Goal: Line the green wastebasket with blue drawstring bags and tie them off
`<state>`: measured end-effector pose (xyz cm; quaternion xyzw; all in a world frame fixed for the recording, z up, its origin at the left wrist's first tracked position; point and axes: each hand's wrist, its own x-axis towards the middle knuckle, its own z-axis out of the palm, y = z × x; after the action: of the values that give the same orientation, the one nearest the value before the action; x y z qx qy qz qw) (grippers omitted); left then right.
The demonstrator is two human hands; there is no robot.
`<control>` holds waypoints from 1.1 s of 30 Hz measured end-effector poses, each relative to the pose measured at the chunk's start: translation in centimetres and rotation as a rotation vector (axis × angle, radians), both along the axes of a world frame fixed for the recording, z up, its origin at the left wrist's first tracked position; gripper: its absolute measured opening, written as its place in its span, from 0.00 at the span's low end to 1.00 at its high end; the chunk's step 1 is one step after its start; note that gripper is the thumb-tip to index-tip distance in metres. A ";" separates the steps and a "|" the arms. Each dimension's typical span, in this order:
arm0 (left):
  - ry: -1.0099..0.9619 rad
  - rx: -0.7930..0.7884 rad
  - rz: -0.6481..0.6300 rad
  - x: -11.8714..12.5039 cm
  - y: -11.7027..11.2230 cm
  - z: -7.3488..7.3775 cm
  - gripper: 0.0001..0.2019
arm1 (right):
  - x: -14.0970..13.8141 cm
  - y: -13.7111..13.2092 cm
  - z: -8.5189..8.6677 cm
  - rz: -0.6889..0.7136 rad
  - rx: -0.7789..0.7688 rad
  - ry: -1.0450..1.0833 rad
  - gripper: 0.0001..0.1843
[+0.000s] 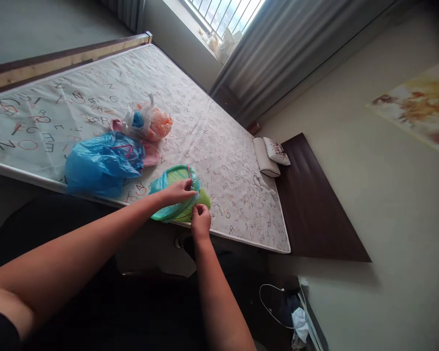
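A green plastic basket (176, 176) wrapped in a thin bluish bag lies at the near edge of the mattress (219, 146). My left hand (178, 191) rests on top of it, fingers closed on the plastic wrap. My right hand (201, 220) pinches the wrap at the basket's near right side, just below the left hand. Both forearms reach in from the lower left and bottom.
A crumpled blue plastic bag (101, 165) lies left of the basket. Behind it sits a clear bag with orange and blue items (148, 122) and a pink object (150, 153). A small pillow (276, 150) lies at the bed's far end. A white cable (269, 300) lies on the floor.
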<state>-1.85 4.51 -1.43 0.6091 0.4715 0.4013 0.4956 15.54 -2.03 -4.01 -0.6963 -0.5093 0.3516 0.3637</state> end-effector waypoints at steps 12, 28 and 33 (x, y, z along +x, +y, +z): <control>-0.127 -0.063 -0.038 2.3 -0.9 -0.3 0.18 | -1.0 -0.1 7.7 0.070 -0.061 0.950 0.09; -0.861 -0.322 0.157 -4.9 2.5 3.2 0.23 | 7.0 7.6 14.3 -0.238 0.074 0.983 0.09; -0.859 -0.347 0.054 -3.8 2.0 3.6 0.40 | 5.9 8.7 14.8 -0.148 0.023 0.992 0.15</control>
<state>-5.62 6.55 2.15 0.2834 0.2993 0.5450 0.7301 21.44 6.69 10.77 -0.4755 -0.2283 0.6080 0.5934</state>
